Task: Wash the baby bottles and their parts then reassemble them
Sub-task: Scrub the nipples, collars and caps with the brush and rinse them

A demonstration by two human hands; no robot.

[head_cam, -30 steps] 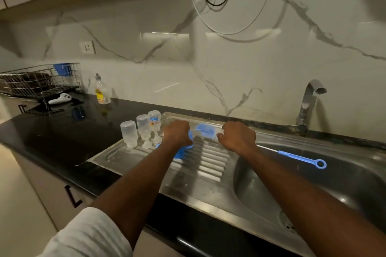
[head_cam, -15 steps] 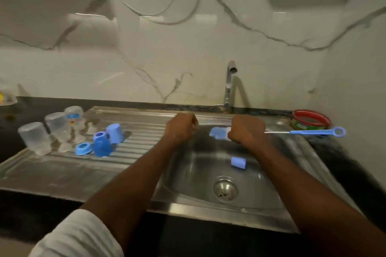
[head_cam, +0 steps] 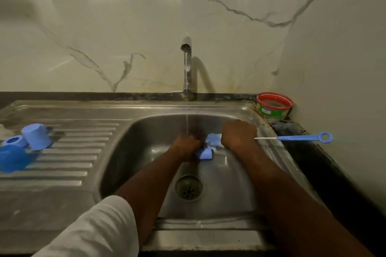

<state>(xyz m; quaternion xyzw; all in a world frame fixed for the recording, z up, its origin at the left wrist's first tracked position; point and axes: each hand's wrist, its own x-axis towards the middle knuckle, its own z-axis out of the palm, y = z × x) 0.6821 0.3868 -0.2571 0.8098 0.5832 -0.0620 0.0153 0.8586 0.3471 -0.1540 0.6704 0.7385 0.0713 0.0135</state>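
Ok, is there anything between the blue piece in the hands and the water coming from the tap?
Nothing visible. The thin stream from the tap falls freely into the sink and lands at the left hand, just left of the blue piece held between it and the right hand.

A home kitchen: a stainless steel sink (head_cam: 219, 123) with a ribbed draining board (head_cam: 69, 152) to its left, set in a dark stone tabletop (head_cam: 325, 165). Behind the sink stand a running tap (head_cam: 186, 64) and a marble-veined wall (head_cam: 104, 37).
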